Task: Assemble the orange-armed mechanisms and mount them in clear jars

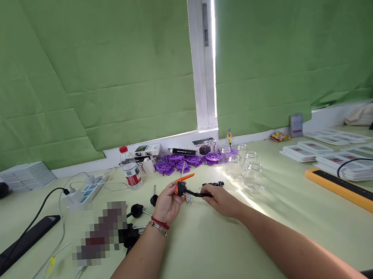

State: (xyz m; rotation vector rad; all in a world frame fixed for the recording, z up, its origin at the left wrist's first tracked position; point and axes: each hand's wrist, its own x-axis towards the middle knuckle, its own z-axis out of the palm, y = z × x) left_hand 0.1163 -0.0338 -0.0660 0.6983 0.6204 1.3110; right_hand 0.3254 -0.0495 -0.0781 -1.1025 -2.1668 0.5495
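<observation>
A: Left hand [169, 203] pinching the orange piece [187, 177] and black knob [181, 188], over the counter [212, 247]!
B: Right hand [221, 199] gripping a slim black piece [196, 194], seemingly meeting that knob. Joined?
A: Can't tell; mid-assembly, I'd judge. Knobbed rods [136, 210] lie off left: perhaps done, perhaps still to do!

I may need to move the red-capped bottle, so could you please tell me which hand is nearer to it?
Left. The left hand is to the bottle's right and closer to the camera; the right hand is farther right, beyond the left one.
</observation>
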